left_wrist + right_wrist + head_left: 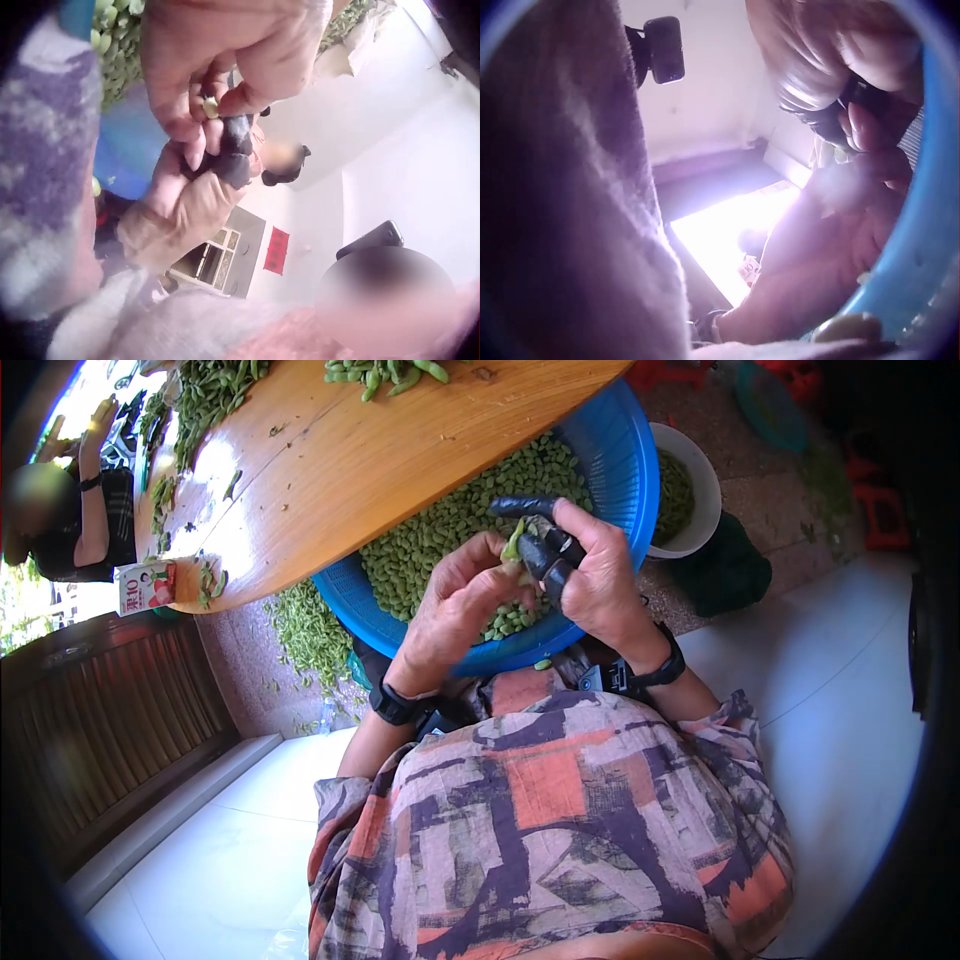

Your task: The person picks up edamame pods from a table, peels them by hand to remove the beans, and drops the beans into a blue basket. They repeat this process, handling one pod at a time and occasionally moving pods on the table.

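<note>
A green soybean pod (514, 542) is held between both hands above the blue plastic basket (628, 460). My left hand (455, 605) pinches its lower end between thumb and fingers. My right hand (600, 575) wears black covers on its thumb and fingers and grips the pod from the other side. In the left wrist view, a pale green piece (211, 107) shows between the left fingertips, close to the black-covered fingers (238, 135). Shelled green beans (430, 550) fill much of the basket below the hands. The right wrist view shows the fingers of both hands meeting, partly hidden.
A wooden table (330, 470) overhangs the basket, with piles of pods (215, 400) and a printed carton (147, 587) on it. More green pods (315, 635) lie on the floor at left. Right of the basket stands a white bucket (705, 490). Another person (90, 510) sits across the table.
</note>
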`<state>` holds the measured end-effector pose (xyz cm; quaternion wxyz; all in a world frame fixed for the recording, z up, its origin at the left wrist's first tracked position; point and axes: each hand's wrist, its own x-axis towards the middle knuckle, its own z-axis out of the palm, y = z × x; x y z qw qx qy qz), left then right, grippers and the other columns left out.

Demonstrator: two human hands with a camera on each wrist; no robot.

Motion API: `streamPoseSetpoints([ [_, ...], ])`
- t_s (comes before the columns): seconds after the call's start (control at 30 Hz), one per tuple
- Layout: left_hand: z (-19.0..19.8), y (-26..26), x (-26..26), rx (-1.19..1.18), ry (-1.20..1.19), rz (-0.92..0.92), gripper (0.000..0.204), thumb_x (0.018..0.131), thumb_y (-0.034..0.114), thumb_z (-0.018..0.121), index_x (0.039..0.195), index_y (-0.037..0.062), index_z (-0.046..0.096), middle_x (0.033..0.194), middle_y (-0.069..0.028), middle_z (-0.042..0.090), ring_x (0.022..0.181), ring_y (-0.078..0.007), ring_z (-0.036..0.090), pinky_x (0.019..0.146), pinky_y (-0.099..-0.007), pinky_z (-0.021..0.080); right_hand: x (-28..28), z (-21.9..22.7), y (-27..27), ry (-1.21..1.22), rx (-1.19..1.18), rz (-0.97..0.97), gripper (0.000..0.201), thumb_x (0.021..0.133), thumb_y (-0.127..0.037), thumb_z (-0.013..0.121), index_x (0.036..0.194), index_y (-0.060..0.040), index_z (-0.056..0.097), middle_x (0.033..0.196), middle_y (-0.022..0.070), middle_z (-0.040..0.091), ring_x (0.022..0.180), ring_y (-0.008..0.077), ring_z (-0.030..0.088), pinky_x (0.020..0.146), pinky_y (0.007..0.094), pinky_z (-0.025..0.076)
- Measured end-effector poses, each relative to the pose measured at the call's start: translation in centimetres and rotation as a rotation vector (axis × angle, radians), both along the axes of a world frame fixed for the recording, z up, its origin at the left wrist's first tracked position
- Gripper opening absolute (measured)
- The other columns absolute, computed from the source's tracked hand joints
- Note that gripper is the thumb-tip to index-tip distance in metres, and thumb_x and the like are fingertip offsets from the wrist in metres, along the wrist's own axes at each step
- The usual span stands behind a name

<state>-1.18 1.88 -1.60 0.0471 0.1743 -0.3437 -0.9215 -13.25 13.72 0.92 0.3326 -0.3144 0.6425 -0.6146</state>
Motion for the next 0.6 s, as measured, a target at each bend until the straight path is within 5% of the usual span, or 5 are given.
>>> streamPoseSetpoints([
  [0.1,0.4,-1.3,0.5,-1.229,-0.057,-0.018,0.013,0.083,-0.002,0.063,0.096,-0.0007,0.061,0.091,-0.0079,0.061,0.088,-0.0202,0.062,0.074,-0.0319,0.051,-0.5,-0.4,0.4,0.047,-0.101,-0.138,0.019,0.091,-0.017,0.061,0.101,-0.0003,0.063,0.077,-0.0016,0.059,0.067,0.0048,0.058,0.054,0.0205,0.048],
  [0.2,2.9,-1.4,1.4,-1.325,0.119,-0.267,0.020,0.077,0.000,0.067,0.098,0.0008,0.064,0.091,-0.0112,0.060,0.090,-0.0264,0.062,0.074,-0.0335,0.051,-2.7,-0.8,2.4,0.116,-0.261,-0.231,0.062,0.094,-0.051,0.055,0.125,0.0026,0.056,0.074,-0.0026,0.055,0.060,0.0018,0.050,0.053,0.0161,0.039],
  [0.33,4.6,0.3,1.7,-1.513,0.286,-0.553,0.029,0.073,0.007,0.074,0.101,0.0078,0.067,0.083,-0.0073,0.053,0.080,-0.0245,0.058,0.068,-0.0355,0.051,-6.3,0.8,4.3,0.152,-0.183,-0.493,0.044,0.096,-0.021,0.054,0.130,0.0066,0.052,0.074,-0.0003,0.052,0.059,0.0024,0.042,0.051,0.0162,0.031],
  [0.4,3.9,0.9,1.9,-1.547,0.349,-0.556,0.031,0.073,0.013,0.074,0.103,0.0085,0.066,0.082,-0.0079,0.048,0.077,-0.0257,0.055,0.066,-0.0371,0.050,-8.2,-0.2,5.9,0.153,-0.257,-0.549,0.016,0.092,-0.010,0.057,0.101,0.0023,0.062,0.075,0.0010,0.059,0.060,0.0039,0.050,0.052,0.0172,0.039],
  [0.6,3.8,0.3,2.6,-1.857,0.464,-0.671,0.026,0.079,0.020,0.064,0.100,0.0054,0.062,0.090,-0.0098,0.048,0.084,-0.0254,0.056,0.070,-0.0362,0.050,-11.3,-2.7,8.3,0.279,0.098,-0.734,0.014,0.091,-0.010,0.058,0.098,0.0009,0.064,0.070,-0.0006,0.055,0.060,0.0054,0.050,0.052,0.0201,0.039],
])
